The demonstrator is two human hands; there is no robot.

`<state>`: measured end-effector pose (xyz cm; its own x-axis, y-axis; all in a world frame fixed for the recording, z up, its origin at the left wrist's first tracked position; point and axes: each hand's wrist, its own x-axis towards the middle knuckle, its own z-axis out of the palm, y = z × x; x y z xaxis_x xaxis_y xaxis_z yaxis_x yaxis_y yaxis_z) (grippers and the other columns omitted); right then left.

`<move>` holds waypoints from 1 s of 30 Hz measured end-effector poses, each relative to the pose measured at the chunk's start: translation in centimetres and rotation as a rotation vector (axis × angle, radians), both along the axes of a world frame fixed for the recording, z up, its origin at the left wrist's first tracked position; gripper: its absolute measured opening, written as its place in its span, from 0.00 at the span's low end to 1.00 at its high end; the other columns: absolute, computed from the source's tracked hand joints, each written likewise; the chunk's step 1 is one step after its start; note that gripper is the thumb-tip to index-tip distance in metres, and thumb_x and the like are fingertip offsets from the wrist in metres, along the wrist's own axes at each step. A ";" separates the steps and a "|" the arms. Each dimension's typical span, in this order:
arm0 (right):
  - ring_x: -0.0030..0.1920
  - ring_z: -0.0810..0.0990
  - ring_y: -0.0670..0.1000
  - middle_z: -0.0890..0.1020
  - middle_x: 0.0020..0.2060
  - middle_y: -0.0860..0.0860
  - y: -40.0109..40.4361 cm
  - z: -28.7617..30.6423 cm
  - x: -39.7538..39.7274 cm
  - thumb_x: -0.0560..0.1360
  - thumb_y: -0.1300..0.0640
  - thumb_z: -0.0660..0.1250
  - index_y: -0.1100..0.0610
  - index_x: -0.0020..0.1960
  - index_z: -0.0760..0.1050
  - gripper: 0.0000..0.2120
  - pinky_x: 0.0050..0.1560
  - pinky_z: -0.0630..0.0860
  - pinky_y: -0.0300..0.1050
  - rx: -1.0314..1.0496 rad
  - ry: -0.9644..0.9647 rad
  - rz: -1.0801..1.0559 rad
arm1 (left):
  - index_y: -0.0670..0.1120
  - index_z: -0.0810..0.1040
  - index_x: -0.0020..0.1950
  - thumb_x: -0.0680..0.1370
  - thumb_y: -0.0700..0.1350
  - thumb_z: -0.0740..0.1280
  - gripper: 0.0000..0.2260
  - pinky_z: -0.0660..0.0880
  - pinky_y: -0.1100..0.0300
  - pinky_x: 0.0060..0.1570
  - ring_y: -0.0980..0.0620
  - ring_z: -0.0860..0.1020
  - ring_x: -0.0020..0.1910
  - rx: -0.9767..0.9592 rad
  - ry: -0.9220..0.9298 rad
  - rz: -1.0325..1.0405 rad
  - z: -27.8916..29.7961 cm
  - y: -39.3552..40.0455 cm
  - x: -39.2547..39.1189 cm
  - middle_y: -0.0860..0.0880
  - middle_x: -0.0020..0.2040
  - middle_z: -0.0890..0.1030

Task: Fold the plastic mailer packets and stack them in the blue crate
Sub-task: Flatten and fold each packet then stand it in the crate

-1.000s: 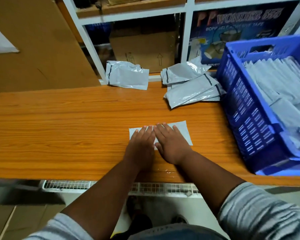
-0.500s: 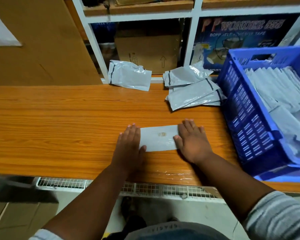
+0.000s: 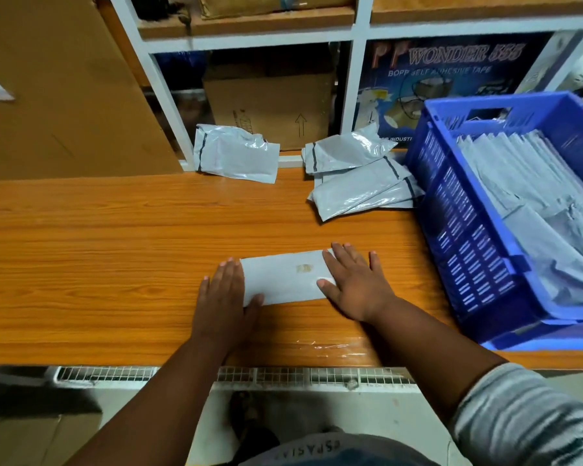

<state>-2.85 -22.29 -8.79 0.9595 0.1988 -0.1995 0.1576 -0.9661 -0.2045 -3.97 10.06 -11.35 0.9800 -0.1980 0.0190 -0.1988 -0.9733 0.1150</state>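
Pressing flat on the two ends of a folded mailer, both hands are laid palm down with fingers straight and spread; nothing is pinched in either grip. The left hand covers the packet's left end, its thumb lying along the near edge, while the right hand bears on the right end with its thumb set on the packet's face. The packet is probably held this way so that the crease is set and trapped air is pushed out, slippery plastic being apt to spring open if released too soon. A small brownish mark is seen near the packet's middle.

The packet lies on the orange wood-grain table, near its front edge. Further back, a loose pile of unfolded mailers is kept just beside the blue crate, and a single crumpled mailer lies apart to the left against the white shelf frame. The crate stands at the right within easy reach, already holding rows of folded packets, so the pressed one can be judged nearly ready for stacking.
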 end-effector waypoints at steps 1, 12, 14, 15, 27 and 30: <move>0.86 0.43 0.55 0.49 0.87 0.50 0.3 0.7 0.3 0.83 0.27 0.46 0.47 0.87 0.50 0.39 0.82 0.39 0.70 0.013 -0.010 0.001 | 0.41 0.57 0.86 0.83 0.68 0.52 0.41 0.60 0.34 0.79 0.40 0.60 0.84 -0.002 0.015 0.005 0.1 0.2 -0.1 0.40 0.85 0.62; 0.65 0.74 0.62 0.75 0.63 0.57 6.8 5.4 4.7 0.70 0.36 0.77 0.53 0.72 0.70 0.38 0.59 0.76 0.55 0.003 0.025 0.014 | 0.39 0.69 0.77 0.79 0.63 0.59 0.35 0.73 0.42 0.68 0.35 0.74 0.71 -0.166 0.150 0.100 4.4 -1.4 1.5 0.38 0.72 0.76; 0.60 0.75 0.60 0.76 0.60 0.56 5.6 6.0 4.6 0.72 0.40 0.76 0.53 0.62 0.75 0.26 0.51 0.74 0.50 0.064 0.068 -0.058 | 0.40 0.67 0.81 0.81 0.59 0.62 0.33 0.74 0.42 0.69 0.36 0.74 0.72 -0.173 0.140 0.123 6.3 -2.5 1.4 0.39 0.75 0.74; 0.57 0.76 0.58 0.77 0.59 0.56 4.8 6.5 4.5 0.73 0.43 0.75 0.53 0.59 0.74 0.21 0.49 0.72 0.49 0.118 0.097 -0.098 | 0.41 0.67 0.81 0.81 0.59 0.62 0.33 0.74 0.42 0.69 0.36 0.74 0.72 -0.181 0.128 0.125 7.2 -3.2 1.4 0.39 0.75 0.74; 0.41 0.78 0.51 0.80 0.39 0.49 -9.4 21.2 -0.2 0.74 0.46 0.78 0.53 0.42 0.75 0.15 0.38 0.70 0.47 0.469 -0.261 -0.466 | 0.51 0.81 0.65 0.83 0.56 0.65 0.14 0.79 0.48 0.56 0.48 0.79 0.59 -0.465 -0.023 -0.240 17.3 -21.0 2.5 0.50 0.60 0.81; 0.40 0.78 0.53 0.81 0.38 0.51 -13.9 24.4 -1.9 0.73 0.48 0.78 0.56 0.42 0.77 0.15 0.40 0.72 0.49 0.469 -0.395 -0.567 | 0.51 0.81 0.66 0.84 0.56 0.65 0.15 0.79 0.48 0.58 0.49 0.79 0.59 -0.477 -0.044 -0.319 19.6 -26.0 2.0 0.51 0.61 0.81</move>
<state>-4.77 -36.17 15.64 0.9211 -0.3568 0.1558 -0.1823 -0.7489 -0.6372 -1.93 -15.99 8.25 0.8693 -0.4434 0.2185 -0.4891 -0.7068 0.5112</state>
